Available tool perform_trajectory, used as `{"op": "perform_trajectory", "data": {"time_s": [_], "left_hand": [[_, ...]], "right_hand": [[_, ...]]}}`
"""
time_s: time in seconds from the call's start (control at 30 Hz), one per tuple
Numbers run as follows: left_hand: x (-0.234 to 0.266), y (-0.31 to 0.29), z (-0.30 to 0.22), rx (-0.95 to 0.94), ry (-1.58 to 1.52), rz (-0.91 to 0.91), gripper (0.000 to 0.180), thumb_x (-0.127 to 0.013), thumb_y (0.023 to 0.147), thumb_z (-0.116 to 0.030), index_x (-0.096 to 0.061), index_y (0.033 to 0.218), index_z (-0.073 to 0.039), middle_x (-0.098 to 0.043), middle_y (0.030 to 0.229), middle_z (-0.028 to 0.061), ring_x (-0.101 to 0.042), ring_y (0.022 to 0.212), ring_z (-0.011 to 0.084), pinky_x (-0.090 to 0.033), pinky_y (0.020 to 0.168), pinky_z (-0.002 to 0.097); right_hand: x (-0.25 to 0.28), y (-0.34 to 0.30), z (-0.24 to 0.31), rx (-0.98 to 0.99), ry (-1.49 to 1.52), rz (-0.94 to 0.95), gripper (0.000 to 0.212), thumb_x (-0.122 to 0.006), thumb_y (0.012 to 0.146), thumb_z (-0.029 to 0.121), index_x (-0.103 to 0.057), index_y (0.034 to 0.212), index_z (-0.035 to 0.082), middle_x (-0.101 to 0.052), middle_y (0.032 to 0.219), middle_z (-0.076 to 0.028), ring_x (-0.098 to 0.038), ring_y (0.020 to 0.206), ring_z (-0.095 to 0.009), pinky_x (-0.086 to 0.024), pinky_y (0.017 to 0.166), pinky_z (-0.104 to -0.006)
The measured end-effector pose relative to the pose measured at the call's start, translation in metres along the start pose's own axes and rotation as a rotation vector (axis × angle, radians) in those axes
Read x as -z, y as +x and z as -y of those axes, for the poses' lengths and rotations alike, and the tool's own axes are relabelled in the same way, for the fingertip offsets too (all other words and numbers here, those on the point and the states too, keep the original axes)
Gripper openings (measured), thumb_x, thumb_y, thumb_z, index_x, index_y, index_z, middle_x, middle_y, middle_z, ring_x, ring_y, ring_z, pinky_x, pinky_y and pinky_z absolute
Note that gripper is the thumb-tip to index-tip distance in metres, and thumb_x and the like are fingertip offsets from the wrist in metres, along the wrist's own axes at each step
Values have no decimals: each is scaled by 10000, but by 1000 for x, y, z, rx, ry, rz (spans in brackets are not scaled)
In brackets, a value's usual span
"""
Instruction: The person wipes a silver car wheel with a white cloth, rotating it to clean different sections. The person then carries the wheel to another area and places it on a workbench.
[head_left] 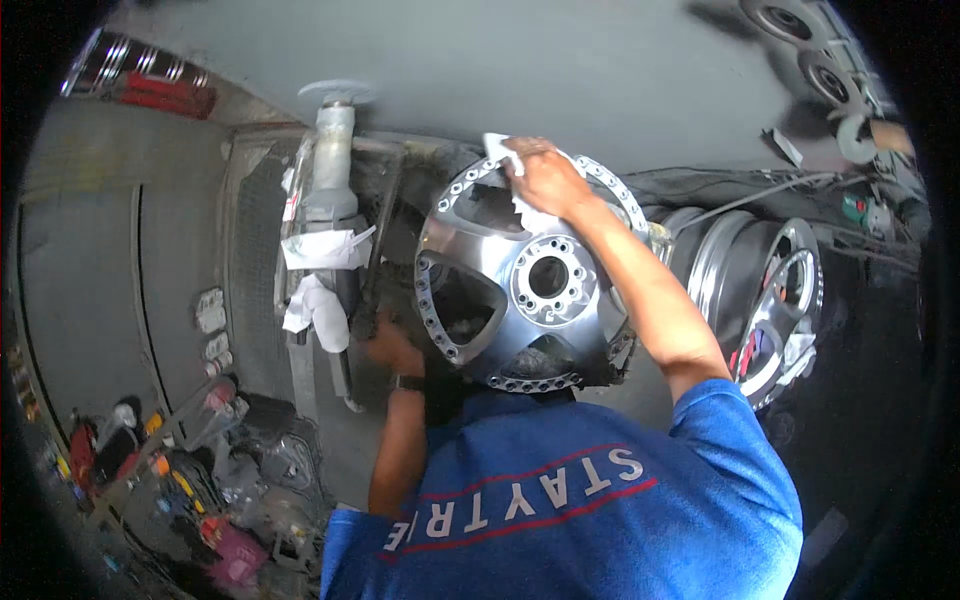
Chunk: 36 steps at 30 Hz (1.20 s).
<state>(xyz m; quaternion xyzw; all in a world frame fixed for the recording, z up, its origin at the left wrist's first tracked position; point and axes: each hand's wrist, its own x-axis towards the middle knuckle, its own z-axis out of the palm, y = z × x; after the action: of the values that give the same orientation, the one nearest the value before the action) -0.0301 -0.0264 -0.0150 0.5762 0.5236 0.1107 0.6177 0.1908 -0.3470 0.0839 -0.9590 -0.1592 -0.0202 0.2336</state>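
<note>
A polished silver wheel face (470, 265) with wide spokes, a round hub hole and a ring of bolt holes stands in the middle. My right hand (545, 180) presses a crumpled white cloth (497, 147) against its upper rim, the fingers closed over the cloth. Lower and to the left, my left hand (393, 345) is beside the wheel, a dark band round its wrist. Its fingers are lost in shadow, so their grip does not show. Close to that hand is a grey tubular fixture (335, 190) with white wrapping (325, 250) round its lower part.
More wheel rims (720, 260) are stacked at the right, one with cloths lying in it. Cables (690, 180) run along the wall behind them. Tools and bags clutter the lower left (240, 480). Round discs (825, 75) hang at the upper right.
</note>
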Motion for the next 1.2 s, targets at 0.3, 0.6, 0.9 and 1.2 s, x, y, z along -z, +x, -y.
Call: {"op": "perform_trajectory", "data": {"time_s": [0.3,0.6,0.9,1.2], "left_hand": [[1,8,3,56,-23,-30,287,-733,876,-60,-690,1084,133,-740,1039,176,-710,809,277,-592,689,399],[2,7,2,31,47,-17,299,-718,837,-65,-703,1042,151,-736,979,167,-698,764,259,-574,674,400],[-5,1,-11,-54,90,-62,258,-693,832,-93,-724,981,115,-734,952,137,-670,793,256,-550,734,425],[-3,3,-5,-133,46,-55,278,-721,844,-179,-676,795,91,-669,820,96,-600,744,229,-498,699,422]], "right_hand": [[37,18,10,-275,-16,421,448,-559,1051,338,-753,1041,-66,-735,1106,-316,-707,1067,-486,-560,971,-537],[191,-193,-46,-792,1455,-509,437,-683,1015,243,-663,1294,-92,-749,1210,-186,-749,1069,-267,-609,936,-368],[58,-229,45,-955,138,-328,459,-528,1109,329,-689,1166,-97,-639,1342,-323,-585,1294,-471,-433,1138,-524],[24,-239,49,-366,-124,-95,479,-576,1067,265,-626,1339,-127,-510,1562,-255,-389,1537,-379,-235,1276,-607]]}}
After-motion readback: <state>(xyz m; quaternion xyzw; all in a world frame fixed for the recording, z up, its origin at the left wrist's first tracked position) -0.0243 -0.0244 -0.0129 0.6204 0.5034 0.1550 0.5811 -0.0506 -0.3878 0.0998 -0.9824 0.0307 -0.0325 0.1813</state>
